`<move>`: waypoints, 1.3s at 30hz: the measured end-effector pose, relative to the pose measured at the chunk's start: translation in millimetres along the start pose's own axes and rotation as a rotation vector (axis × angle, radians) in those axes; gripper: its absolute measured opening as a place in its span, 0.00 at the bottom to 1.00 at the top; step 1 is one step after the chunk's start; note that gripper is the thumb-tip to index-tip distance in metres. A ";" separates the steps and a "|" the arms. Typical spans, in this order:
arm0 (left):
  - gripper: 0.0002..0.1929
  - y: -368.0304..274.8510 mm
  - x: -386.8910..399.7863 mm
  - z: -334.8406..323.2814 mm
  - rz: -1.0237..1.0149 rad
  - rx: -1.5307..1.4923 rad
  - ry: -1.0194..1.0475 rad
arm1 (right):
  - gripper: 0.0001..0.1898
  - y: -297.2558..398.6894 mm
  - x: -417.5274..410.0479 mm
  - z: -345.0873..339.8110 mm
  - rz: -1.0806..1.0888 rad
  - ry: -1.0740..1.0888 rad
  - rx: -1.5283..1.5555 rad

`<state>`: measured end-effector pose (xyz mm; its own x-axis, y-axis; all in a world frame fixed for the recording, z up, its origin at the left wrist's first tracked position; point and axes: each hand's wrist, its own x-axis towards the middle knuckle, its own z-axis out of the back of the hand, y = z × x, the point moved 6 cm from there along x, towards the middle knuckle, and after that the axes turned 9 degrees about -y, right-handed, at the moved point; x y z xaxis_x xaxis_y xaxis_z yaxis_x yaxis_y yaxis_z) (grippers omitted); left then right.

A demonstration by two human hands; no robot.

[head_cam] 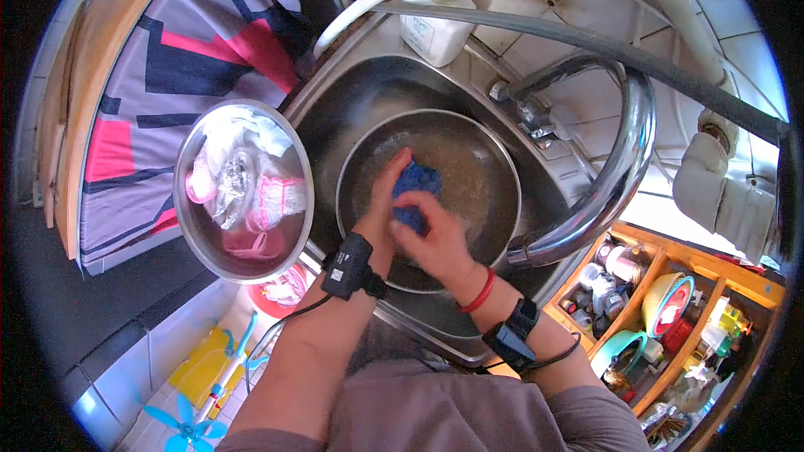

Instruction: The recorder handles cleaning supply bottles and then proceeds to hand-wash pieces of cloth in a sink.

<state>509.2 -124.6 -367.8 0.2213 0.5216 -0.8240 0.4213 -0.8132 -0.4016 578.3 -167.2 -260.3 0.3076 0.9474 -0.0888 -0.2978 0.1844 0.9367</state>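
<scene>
A wide metal basin (502,201) with cloudy water sits in the steel sink (352,91). Over it, a small wet blue cloth (419,179) is between both hands. My left hand (384,198) lies along the cloth's left side, its fingers pointing up the picture. My right hand (433,232) pinches the cloth's lower part with curled fingers, a red band on that wrist. Left of the sink, a metal bowl (306,226) holds white and pink cloth items (276,198). The curved chrome faucet (628,157) reaches over the sink's right side.
A white pump bottle (433,19) stands on the sink's back rim. A grey hose (540,28) crosses behind it. Patterned fabric (188,75) covers something at the left. Wooden shelves (653,276) with bowls and jars are at the lower right. A blue-bladed fan-shaped thing (187,430) is lower left.
</scene>
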 end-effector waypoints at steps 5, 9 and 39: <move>0.15 33.7 1.0 -21.8 0.223 -0.346 0.266 | 0.12 -2.6 12.8 5.2 0.201 -0.161 -0.359; 0.15 29.3 -9.7 -19.2 -0.056 -0.065 -0.066 | 0.17 -47.0 49.6 21.1 -0.089 -0.163 -0.641; 0.21 8.4 -71.9 -46.9 -0.389 0.143 0.046 | 0.13 -70.5 -25.2 49.0 -0.721 -0.286 1.153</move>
<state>538.1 -156.9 -293.1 0.1107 0.8053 -0.5825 0.3555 -0.5794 -0.7334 635.8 -216.9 -307.5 0.2865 0.6254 -0.7259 0.8667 0.1538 0.4746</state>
